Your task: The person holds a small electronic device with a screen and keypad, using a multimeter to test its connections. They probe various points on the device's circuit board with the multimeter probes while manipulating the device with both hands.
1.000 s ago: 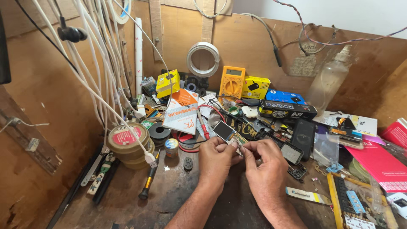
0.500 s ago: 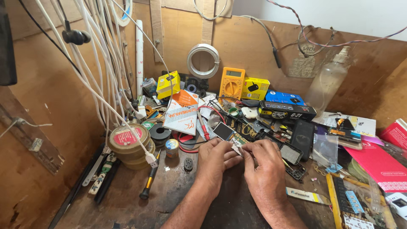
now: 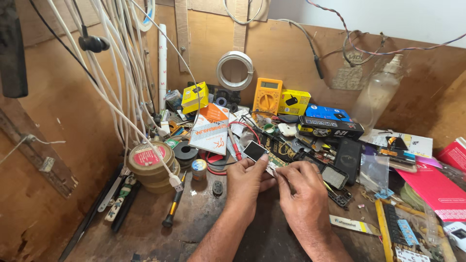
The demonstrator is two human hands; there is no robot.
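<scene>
We saw both hands low at centre over the cluttered brown wooden surface (image 3: 204, 228). The left hand (image 3: 248, 178) was closed on a small flat black rectangular module with a greenish circuit strip (image 3: 257, 152), thumb on top, fingers curled under. The right hand (image 3: 303, 188) sat just beside it, fingers pinched at the strip's right end; whether a tool was in that pinch we could not tell. The module was held between the two hands, just above the surface.

Left of the left hand we noted a small black oval key fob (image 3: 217, 188), a short round jar with a pale lid (image 3: 198, 170) and a stack of round tan tins with a red label (image 3: 149, 162). Beyond the hands stood an orange handheld multimeter (image 3: 267, 96). Right of the right hand lay a dark flat phone-like slab (image 3: 348, 155).
</scene>
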